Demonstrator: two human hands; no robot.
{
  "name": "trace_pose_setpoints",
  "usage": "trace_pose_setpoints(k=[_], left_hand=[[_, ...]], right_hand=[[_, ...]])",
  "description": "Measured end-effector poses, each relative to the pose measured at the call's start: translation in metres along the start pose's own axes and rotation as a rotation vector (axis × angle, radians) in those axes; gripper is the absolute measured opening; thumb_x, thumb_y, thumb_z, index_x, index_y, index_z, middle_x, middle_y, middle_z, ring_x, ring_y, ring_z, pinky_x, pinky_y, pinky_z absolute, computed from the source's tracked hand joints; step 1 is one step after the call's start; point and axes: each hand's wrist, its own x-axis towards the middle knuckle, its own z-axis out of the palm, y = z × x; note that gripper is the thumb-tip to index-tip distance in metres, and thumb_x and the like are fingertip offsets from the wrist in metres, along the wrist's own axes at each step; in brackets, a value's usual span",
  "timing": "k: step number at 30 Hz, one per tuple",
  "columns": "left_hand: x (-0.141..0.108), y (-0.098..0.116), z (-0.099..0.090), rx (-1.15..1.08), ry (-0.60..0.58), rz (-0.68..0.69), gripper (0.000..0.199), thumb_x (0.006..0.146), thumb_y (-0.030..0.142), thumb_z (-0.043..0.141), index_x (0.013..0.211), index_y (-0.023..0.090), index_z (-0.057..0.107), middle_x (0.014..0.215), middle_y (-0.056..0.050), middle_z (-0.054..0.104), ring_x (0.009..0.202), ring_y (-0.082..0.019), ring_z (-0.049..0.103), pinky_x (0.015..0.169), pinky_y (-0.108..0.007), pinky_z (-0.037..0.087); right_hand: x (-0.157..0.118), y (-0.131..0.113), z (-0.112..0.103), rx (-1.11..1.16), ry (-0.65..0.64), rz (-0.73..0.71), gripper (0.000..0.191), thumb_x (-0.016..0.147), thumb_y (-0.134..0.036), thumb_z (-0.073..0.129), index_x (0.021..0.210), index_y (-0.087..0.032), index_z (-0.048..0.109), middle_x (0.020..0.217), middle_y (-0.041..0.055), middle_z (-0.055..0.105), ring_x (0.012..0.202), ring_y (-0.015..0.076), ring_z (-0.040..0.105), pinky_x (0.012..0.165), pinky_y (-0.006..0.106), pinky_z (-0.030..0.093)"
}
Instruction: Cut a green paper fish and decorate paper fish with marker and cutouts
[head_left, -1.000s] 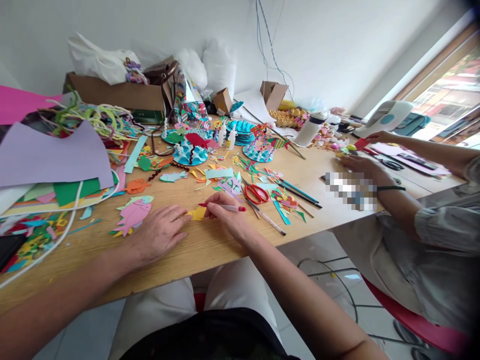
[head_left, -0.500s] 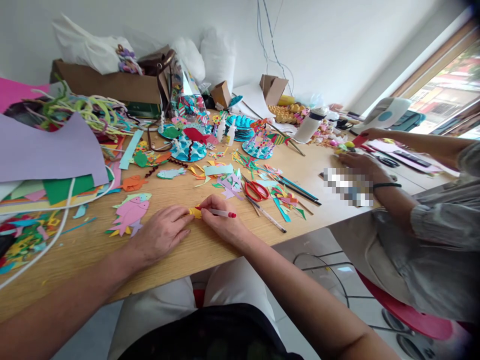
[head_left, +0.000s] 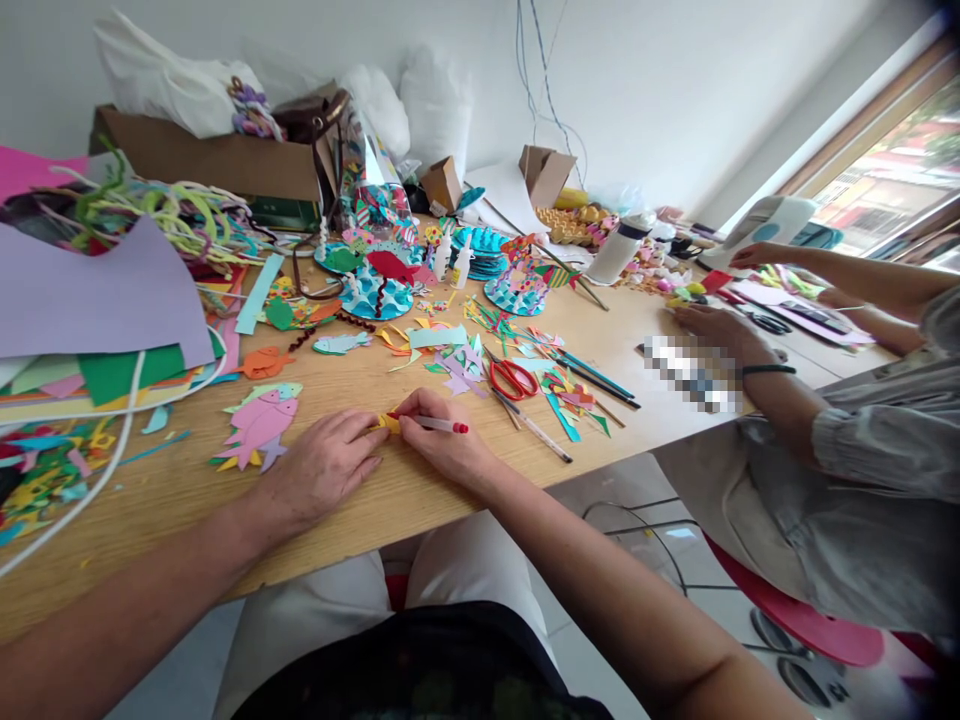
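Head view: right hand point(head_left: 444, 437) grips red-tipped pen point(head_left: 439, 424); left hand point(head_left: 324, 468) lies open, palm down, touching yellow paper point(head_left: 389, 423)

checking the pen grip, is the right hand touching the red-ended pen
Touching. The head view shows the right hand gripping the red-ended pen with its fingers.

Cutout point(head_left: 389, 424) on table point(head_left: 420, 490); scissors point(head_left: 514, 378) behind, to right.

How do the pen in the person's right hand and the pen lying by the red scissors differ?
The red-ended pen is held in the grip of the right hand; the loose pen lies on the table. The red-ended pen shows red at both ends; the loose pen has a dark end near the table's edge. Both are slim, with pale barrels.
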Motion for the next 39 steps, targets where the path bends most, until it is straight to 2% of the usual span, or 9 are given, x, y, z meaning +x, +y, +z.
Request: trace_pose_setpoints(k=[21,36,39], left_hand=[[-0.0012,0.0,0.0026,-0.011,0.023,0.006,0.034,0.093,0.023,0.038,0.114,0.012,0.063,0.108,-0.014,0.064,0.101,-0.026,0.058,0.087,-0.041,0.05],[0.0002,-0.0005,0.0011,-0.022,0.008,0.001,0.034,0.094,0.024,0.036,0.113,0.016,0.063,0.105,-0.011,0.064,0.1,-0.024,0.057,0.089,-0.04,0.05],[0.0007,0.0002,0.0007,-0.014,0.014,0.011,0.035,0.094,0.024,0.035,0.112,0.013,0.063,0.104,-0.013,0.064,0.099,-0.025,0.057,0.087,-0.041,0.05]], right_hand=[[-0.0008,-0.0018,-0.0001,0.006,-0.006,0.005,0.004,0.076,-0.019,0.054,0.078,-0.018,0.057,0.067,-0.0039,0.059,0.059,0.0094,0.051,0.055,0.022,0.036],[-0.0012,0.0018,-0.0003,0.019,-0.029,-0.022,0.003,0.077,-0.019,0.055,0.077,-0.018,0.057,0.067,-0.0035,0.059,0.058,0.009,0.051,0.055,0.021,0.037],[-0.0013,0.0022,0.0001,0.035,-0.043,-0.021,0.002,0.077,-0.019,0.054,0.077,-0.019,0.056,0.067,-0.0036,0.059,0.059,0.0093,0.052,0.055,0.021,0.037]])
